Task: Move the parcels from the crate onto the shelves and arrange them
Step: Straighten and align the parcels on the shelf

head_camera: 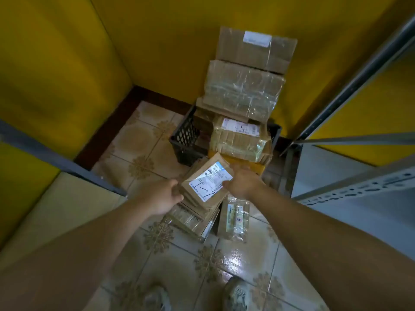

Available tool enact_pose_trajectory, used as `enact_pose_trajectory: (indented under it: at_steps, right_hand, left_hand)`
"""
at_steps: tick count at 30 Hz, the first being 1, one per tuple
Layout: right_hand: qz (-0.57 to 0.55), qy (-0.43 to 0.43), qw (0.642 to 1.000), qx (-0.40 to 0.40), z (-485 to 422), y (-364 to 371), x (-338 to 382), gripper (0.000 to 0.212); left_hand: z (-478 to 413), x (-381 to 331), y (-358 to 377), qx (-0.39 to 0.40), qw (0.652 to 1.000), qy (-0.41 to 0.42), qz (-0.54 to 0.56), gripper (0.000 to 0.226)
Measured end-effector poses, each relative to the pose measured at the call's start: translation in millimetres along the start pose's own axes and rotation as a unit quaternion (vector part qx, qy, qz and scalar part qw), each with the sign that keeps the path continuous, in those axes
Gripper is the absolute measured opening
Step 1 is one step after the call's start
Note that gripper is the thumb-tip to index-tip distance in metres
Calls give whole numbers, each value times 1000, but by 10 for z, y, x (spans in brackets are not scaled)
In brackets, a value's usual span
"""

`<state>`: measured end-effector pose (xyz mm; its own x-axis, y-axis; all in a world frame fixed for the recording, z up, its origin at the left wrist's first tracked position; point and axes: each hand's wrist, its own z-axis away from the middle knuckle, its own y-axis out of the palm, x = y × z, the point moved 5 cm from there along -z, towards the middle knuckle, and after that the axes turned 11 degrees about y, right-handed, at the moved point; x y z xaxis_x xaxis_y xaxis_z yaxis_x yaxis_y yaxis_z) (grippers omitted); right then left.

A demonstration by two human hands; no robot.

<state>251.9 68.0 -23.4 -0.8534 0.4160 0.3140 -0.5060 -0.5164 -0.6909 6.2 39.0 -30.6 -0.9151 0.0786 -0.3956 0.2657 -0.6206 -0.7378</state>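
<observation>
A stack of flat brown cardboard parcels sits on the tiled floor; the top one bears a white label. My left hand grips the stack's left edge. My right hand grips its right side, thumb on the label. Behind the stack a black crate holds more taped parcels, with two larger boxes piled above against the yellow wall. A yellow crate shows just under my right hand. Grey metal shelves stand at the right.
A small parcel wrapped in clear tape lies on the floor right of the stack. Another shelf edge crosses the left side over a beige surface. My shoes stand on the patterned tiles below. Yellow walls close the corner.
</observation>
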Motion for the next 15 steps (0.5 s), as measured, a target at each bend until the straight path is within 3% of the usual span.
enact_pose_trajectory:
  at_steps: [3,4,6,9,12,15]
  right_hand:
    - [-166,120,979,17,-353,256,-99,97]
    - [-228,158,960,37,-406,329,-103,99]
    - [-333,194,921,52,-476,532,-151,79]
    - [-437,210,875,1,-484,725,-228,97]
    - [-502,205,839,-50,-445,871,-270,81]
    - [-520,166,838,-8,-415,1041,-199,83]
  left_hand:
    - [-327,124,154,-42,995,-20,93,70]
    - [-398,139,192,-56,987,-22,147,69]
    - [-504,84,307,-70,973,-2,221,62]
    - [-590,18,441,-77,953,14,292,36]
    - [-635,64,551,-112,923,26,367,49]
    - [-636,24,664,-82,900,41,426,64]
